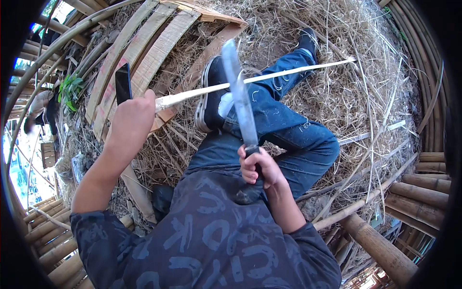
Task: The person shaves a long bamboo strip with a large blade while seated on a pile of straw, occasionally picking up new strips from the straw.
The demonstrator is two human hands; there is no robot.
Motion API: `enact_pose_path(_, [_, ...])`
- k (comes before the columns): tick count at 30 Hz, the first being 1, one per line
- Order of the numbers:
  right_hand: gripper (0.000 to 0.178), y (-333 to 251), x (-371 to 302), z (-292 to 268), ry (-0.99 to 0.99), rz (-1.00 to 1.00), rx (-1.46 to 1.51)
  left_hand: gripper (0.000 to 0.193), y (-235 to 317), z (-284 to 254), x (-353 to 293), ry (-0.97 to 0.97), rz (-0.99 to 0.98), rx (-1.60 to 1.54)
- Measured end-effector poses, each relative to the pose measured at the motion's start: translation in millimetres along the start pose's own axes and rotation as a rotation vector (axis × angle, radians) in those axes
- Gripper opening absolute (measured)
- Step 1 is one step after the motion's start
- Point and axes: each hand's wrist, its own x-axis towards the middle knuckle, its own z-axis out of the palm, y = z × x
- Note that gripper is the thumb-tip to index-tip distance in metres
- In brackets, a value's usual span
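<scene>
My left hand (134, 118) is closed round the thick end of a long, pale, split bamboo strip (288, 72). The strip runs to the right over my shoe and jeans and narrows to a thin far end. In my right hand (262, 168) is the black handle of a large knife (246, 113). Its long, slightly blurred blade points up and crosses in front of the strip; whether the two touch, I cannot tell. A dark phone (123, 83) stands upright just beyond my left fist, and its lower end is hidden by the fist.
Wooden slats (166, 41) of a crate or pallet lie at the upper left. Dry shavings (356, 106) cover the ground around my bent legs (298, 135). Bamboo poles (418, 202) border the right side, and more poles (53, 241) lie at the lower left. A small green plant (71, 91) grows left.
</scene>
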Motion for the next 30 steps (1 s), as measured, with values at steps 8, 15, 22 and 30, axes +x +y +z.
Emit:
enact_pose_path(8, [0.011, -1.8, -0.6, 9.2, 0.061, -0.116, 0.131, 0.013, -4.0, -7.8, 4.2, 0.014, -0.032, 0.035])
enact_pose_path(15, [0.011, -21.3, -32.3, -16.6, 0.116, -0.392, 0.215, 0.015, -7.2, -37.8, 7.4, -0.051, -0.026, -0.209])
enact_pose_path(22, [0.017, 5.9, -86.2, 7.8, 0.086, -0.552, 0.223, 0.022, -56.1, -4.5, -46.3, -0.183, 0.063, -0.722])
enact_pose_path(30, [0.036, 3.8, -98.6, 87.3, -0.177, -0.802, 0.266, 0.027, -47.6, -21.0, -103.4, -0.275, -0.060, -0.804])
